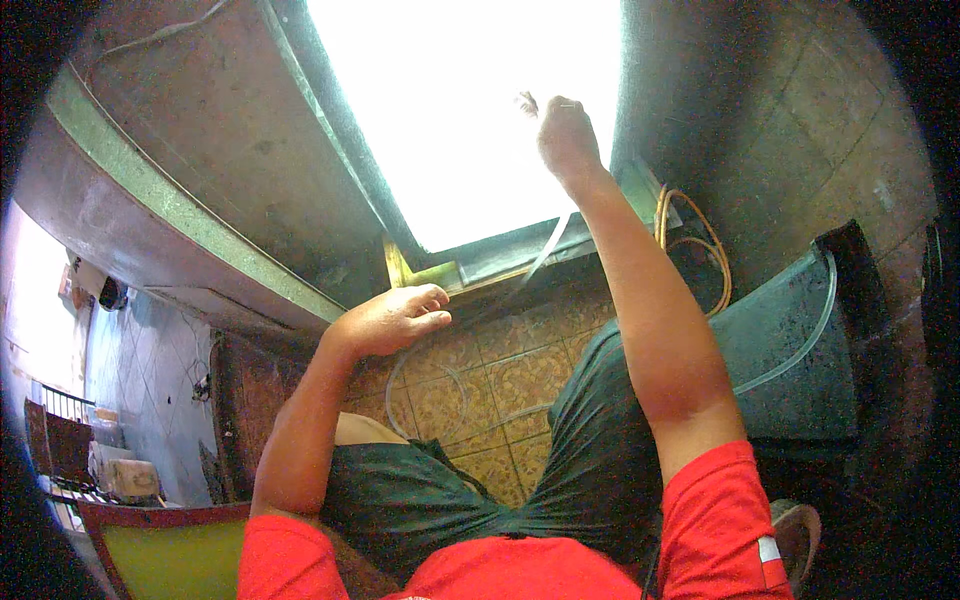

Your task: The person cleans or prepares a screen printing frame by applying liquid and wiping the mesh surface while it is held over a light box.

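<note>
Against the glare of a bright white panel (470, 120), my right hand (568, 138) is raised with its fingers curled closed. What it grips, if anything, is washed out by the light. A pale translucent tube (545, 250) shows below that wrist and slants down toward the floor; its upper end is hidden behind my forearm. My left hand (392, 320) hovers lower and to the left, near a yellow-green corner piece (412, 270) under the panel. Its fingers bend loosely, the thumb stands apart, and nothing shows between them.
Patterned brown tiles (480, 390) cover the floor between my knees, with a clear hose (405, 395) looped on them. A coiled orange hose (715, 260) hangs right of the panel. Beside my right leg stands a large dark container (800, 350). A yellow-green chair (175, 555) is at lower left.
</note>
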### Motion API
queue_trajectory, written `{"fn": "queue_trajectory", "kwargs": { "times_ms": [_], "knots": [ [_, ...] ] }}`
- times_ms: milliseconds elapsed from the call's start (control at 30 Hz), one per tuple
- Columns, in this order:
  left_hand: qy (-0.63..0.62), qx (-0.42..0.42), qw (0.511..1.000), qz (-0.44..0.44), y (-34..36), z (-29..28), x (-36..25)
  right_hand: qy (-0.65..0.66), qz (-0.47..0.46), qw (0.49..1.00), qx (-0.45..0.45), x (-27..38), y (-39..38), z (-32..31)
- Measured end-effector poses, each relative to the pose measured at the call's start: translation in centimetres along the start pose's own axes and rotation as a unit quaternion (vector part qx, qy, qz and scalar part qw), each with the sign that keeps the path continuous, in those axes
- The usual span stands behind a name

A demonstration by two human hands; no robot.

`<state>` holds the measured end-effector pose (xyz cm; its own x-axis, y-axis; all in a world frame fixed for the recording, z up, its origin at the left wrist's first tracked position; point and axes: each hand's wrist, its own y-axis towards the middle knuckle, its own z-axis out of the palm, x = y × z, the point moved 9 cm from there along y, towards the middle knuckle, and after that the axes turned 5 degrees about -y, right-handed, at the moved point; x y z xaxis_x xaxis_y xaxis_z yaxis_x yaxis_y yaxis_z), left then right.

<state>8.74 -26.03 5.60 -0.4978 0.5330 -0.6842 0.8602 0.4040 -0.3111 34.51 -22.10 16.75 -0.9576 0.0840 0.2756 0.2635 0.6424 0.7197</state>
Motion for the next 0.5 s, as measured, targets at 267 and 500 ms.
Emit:
{"fn": "queue_trajectory", "kwargs": {
  "times_ms": [267, 500],
  "knots": [
    [0.008, 0.001, 1.000, 0.000, 0.3, 0.2, 0.0, -0.004, 0.007, 0.999, -0.053, -0.4, 2.1, -1.3],
    [-0.004, 0.002, 1.000, -0.021, 0.1, 0.3, 0.4, 0.040, 0.076, 0.996, 0.016, -0.7, 2.1, -1.4]
  ]
}}
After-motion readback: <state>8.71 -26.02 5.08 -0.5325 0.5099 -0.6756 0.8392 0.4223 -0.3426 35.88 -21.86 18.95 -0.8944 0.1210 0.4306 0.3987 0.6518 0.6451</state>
